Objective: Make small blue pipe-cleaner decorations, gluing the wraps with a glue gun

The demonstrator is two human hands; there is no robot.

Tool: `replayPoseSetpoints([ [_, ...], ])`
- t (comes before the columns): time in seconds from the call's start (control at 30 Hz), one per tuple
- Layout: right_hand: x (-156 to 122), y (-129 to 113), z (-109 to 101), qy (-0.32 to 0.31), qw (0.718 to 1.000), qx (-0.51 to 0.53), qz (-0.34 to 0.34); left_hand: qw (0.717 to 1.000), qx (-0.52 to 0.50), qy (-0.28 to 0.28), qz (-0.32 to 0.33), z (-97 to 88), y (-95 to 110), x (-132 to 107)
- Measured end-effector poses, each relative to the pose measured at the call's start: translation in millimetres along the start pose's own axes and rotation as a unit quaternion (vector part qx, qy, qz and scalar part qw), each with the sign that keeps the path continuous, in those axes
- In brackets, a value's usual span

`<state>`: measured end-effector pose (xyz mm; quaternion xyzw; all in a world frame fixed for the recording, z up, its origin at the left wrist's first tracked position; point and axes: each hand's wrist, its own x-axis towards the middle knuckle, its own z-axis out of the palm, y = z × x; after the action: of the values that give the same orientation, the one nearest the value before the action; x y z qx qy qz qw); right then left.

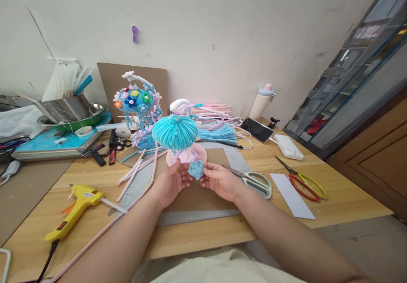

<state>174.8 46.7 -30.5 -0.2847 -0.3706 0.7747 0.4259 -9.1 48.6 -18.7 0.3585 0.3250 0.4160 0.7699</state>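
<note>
My left hand [171,183] and my right hand [220,181] meet in the middle of the table, both closed around the pink base of a fuzzy pipe-cleaner figure [177,135] with a big turquoise domed top. A small blue fuzzy piece [196,169] sits between my fingertips at the figure's base. The figure stands over a grey cutting mat [237,160] and a brown card. Behind it stands a second figure [136,102], blue with small coloured flowers.
A yellow glue gun [73,210] lies at the left front. Pale green scissors [254,180] and red-yellow scissors [305,183] lie right, beside a white paper strip [292,196]. A phone [257,129], a bottle [261,101] and a pile of pipe cleaners [216,121] stand behind.
</note>
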Motion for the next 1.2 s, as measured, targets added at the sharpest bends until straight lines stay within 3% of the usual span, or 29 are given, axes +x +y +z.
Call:
replayPoseSetpoints([
  [0.27, -3.6, -0.9, -1.3, -0.007, 0.998, -0.068, -0.007, 0.997, 0.062, 0.022, 0.032, -2.0, -6.6, 1.4],
  [0.63, 1.0, 4.7, -5.1, -0.006, 0.988, -0.134, -0.081, 0.993, 0.1, 0.028, 0.058, -0.6, -5.9, 0.8],
  [0.87, 0.8, 3.5, -3.4, -0.001, 0.989, -0.123, -0.078, 0.987, 0.143, 0.008, 0.069, 1.1, -5.6, -0.6],
  [1.2, -1.8, 2.3, -1.6, -0.018, 0.997, -0.077, -0.009, 0.973, 0.228, -0.022, 0.014, 1.5, -5.2, -1.8],
])
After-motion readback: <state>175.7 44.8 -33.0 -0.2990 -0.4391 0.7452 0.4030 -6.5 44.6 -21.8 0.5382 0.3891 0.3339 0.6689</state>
